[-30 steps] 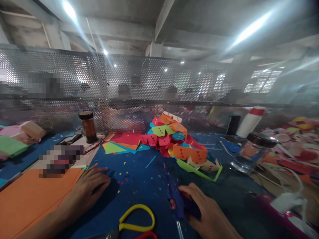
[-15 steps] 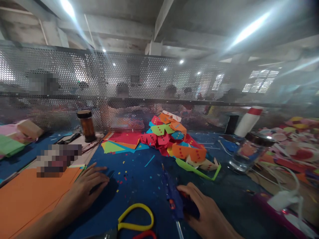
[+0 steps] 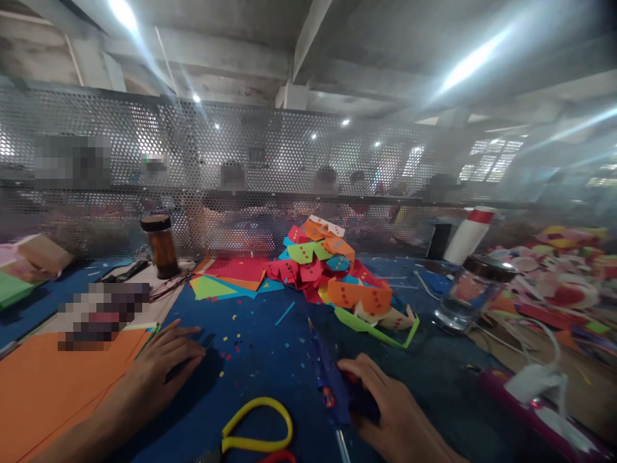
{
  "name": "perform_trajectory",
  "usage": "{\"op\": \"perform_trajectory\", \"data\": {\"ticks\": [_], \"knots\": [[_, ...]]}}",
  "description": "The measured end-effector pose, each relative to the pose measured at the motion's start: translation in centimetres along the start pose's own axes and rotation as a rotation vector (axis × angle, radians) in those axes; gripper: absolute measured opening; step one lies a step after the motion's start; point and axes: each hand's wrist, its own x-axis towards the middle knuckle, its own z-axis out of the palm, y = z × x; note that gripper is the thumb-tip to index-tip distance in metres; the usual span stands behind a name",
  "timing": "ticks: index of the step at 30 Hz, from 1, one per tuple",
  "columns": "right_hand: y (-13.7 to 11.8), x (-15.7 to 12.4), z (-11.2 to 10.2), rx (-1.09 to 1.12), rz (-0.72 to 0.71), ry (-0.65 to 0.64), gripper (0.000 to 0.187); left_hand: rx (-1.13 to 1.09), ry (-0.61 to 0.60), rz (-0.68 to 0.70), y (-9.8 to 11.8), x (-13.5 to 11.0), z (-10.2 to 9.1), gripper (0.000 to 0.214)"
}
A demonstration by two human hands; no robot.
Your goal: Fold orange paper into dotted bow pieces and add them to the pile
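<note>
My right hand (image 3: 396, 406) is closed around the handle of a blue hot glue gun (image 3: 332, 386) low on the right side. Its nozzle points away from me, and a clear glue stick (image 3: 343, 445) comes out of its back end. Beyond the gun rises a pile of folded paper pieces (image 3: 308, 273) in red, orange, green and blue, many with rows of dots. My left hand (image 3: 168, 360) is open and holds nothing, its fingers stretched over the blue table (image 3: 255, 357) beside orange paper sheets (image 3: 62, 386).
Yellow-handled scissors (image 3: 258, 444) lie near the front edge. A dark-lidded jar (image 3: 161, 247) stands at the left back, and a clear jar (image 3: 465, 299) at the right. A purple power strip (image 3: 525, 411) with white cables is at far right. A perforated metal screen (image 3: 270, 148) borders the back.
The view has shifted slightly, so most things sit a little further left. Both hands keep nearly the same pose, and the glue gun stays in my right hand.
</note>
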Motion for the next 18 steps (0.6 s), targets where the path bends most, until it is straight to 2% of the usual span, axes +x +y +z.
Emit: {"op": "perform_trajectory", "data": {"ticks": [5, 18], "knots": [[-0.19, 0.11, -0.28, 0.041, -0.005, -0.022, 0.041, -0.003, -0.001, 0.016, -0.4, -0.18, 0.23, 0.013], [-0.09, -0.07, -0.24, 0.044, 0.015, -0.044, 0.044, 0.013, -0.031, 0.016, -0.74, -0.44, 0.56, 0.011]]}}
